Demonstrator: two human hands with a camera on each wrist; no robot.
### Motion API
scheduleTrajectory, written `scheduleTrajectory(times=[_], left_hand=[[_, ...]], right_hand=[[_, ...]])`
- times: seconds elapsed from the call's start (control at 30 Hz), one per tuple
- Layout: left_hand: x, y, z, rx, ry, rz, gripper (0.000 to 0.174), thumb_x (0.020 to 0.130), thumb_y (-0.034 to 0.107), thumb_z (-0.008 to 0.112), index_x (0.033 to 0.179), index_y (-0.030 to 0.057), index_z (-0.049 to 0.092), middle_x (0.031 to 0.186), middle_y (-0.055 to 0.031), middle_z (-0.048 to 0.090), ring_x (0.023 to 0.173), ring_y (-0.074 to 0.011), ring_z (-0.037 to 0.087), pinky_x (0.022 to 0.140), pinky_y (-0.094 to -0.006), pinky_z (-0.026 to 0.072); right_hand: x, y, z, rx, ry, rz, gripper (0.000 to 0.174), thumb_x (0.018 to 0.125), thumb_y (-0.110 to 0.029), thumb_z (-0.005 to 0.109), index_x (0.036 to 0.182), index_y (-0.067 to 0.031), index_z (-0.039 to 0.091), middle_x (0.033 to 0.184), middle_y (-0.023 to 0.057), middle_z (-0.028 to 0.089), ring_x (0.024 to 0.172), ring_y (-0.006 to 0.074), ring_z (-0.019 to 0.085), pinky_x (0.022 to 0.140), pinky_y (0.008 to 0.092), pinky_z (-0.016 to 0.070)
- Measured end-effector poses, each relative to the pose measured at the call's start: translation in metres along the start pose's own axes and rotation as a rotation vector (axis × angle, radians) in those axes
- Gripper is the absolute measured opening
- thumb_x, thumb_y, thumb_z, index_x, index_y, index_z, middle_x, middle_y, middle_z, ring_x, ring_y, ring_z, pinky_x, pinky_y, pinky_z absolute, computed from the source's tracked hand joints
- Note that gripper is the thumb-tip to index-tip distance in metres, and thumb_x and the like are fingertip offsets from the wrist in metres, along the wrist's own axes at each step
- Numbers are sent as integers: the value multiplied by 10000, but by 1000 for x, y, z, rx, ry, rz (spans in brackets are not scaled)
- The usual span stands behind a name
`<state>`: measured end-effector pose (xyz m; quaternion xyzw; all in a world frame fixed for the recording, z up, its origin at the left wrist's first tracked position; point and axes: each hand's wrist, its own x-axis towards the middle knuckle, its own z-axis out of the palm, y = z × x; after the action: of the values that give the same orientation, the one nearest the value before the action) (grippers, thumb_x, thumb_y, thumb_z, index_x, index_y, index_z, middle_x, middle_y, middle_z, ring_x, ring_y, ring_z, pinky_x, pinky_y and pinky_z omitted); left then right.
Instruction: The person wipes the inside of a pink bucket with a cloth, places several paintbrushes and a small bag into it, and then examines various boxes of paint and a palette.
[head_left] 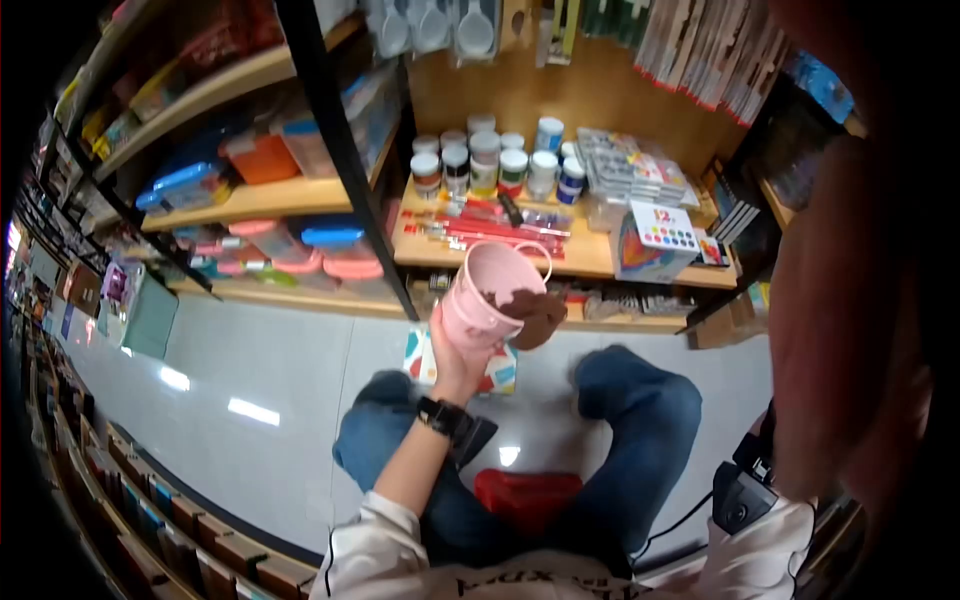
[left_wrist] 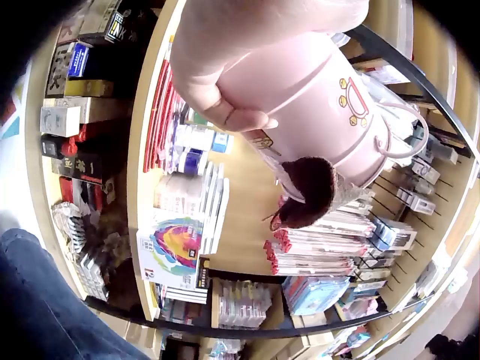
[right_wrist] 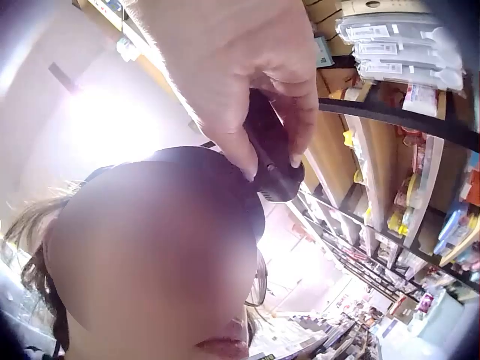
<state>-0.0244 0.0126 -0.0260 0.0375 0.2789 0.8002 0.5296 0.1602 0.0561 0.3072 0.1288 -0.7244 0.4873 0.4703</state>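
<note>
My left hand [head_left: 462,362] grips a small pink bucket [head_left: 472,318] from below, its mouth tilted up and away in the head view. A dark brown, soft-looking piece [head_left: 538,318] hangs over the bucket's rim; in the left wrist view this brown piece [left_wrist: 321,184] looks fuzzy inside. The bucket's thin handle [left_wrist: 409,142] loops out at one side. Raised to the head, my right hand [right_wrist: 240,75] pinches a black device [right_wrist: 279,180] worn there between thumb and fingers. In the head view the right arm [head_left: 845,300] is a large blur near the lens.
Paint jars [head_left: 485,160], red-handled brushes [head_left: 480,225] and a paint box [head_left: 655,240] stand on the shelf ahead. Plastic tubs [head_left: 265,155] fill the left shelves. A patterned box [head_left: 418,352] lies on the floor below the bucket, and a red object [head_left: 528,492] sits between the legs.
</note>
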Motion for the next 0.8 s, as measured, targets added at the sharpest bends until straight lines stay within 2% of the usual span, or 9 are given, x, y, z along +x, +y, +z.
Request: scheduleTrajectory(times=[0.03,0.1,0.17,0.37,0.4,0.43,0.57,0.63,0.8], left_hand=[[-10,6,24,12,48,48,600,854,548,262,1281,146,385,1264,-78,437,1099,-276,464,812,-422,430],[-10,8,18,-23,-18,39,640,841,583,296,1295,135,347,1302,-86,384,1147,-276,419,888,-439,399],[-11,9,13,41,35,46,624,837,578,328,1305,165,342,1308,-88,380,1160,-289,409,893,-457,389],[-7,11,4,8,46,39,642,842,568,306,1309,128,332,1288,-119,402,1119,-317,447,854,-456,424],[-4,8,-2,-2,35,53,648,845,571,294,1315,127,327,1296,-119,396,1131,-318,438,840,-455,428],[1,10,-6,2,-39,71,659,846,578,285,1327,130,313,1320,-114,377,1173,-319,401,886,-469,393],[-7,12,6,-49,42,43,623,844,576,310,1302,157,354,1306,-89,387,1161,-284,397,893,-451,355],[-6,10,7,-31,100,64,602,844,571,319,1286,165,373,1287,-85,401,1140,-275,411,862,-421,376],[-2,8,3,9,27,35,605,843,566,307,1282,155,371,1241,-86,441,1064,-262,481,794,-383,448]], right_hand=[[-1,-2,-3,-4,10,-20,623,753,-329,587,1205,29,351,1104,235,469,890,291,574,704,348,479],[-4,-5,-7,-15,28,-40,616,753,-326,588,1199,28,355,1100,233,471,887,290,574,703,348,478],[-5,-6,-7,-36,39,-24,608,752,-324,589,1192,28,359,1095,231,474,884,289,574,702,347,478],[-3,2,8,-163,27,116,587,752,-317,592,1174,26,371,1082,225,480,875,285,573,699,347,477],[-7,5,17,-207,-1,143,583,752,-316,592,1171,25,373,1080,224,482,873,285,573,698,347,476],[-11,6,23,-248,-44,165,580,752,-315,592,1168,25,375,1078,223,483,872,284,573,698,347,476],[-17,0,48,-399,-251,220,565,751,-310,594,1156,23,383,1069,219,487,865,282,573,695,346,475],[-16,-4,55,-442,-320,217,558,751,-308,595,1150,23,387,1064,217,489,862,281,573,694,346,475],[-18,-1,56,-469,-366,190,540,751,-302,597,1135,21,397,1053,212,495,855,278,572,691,346,474]])
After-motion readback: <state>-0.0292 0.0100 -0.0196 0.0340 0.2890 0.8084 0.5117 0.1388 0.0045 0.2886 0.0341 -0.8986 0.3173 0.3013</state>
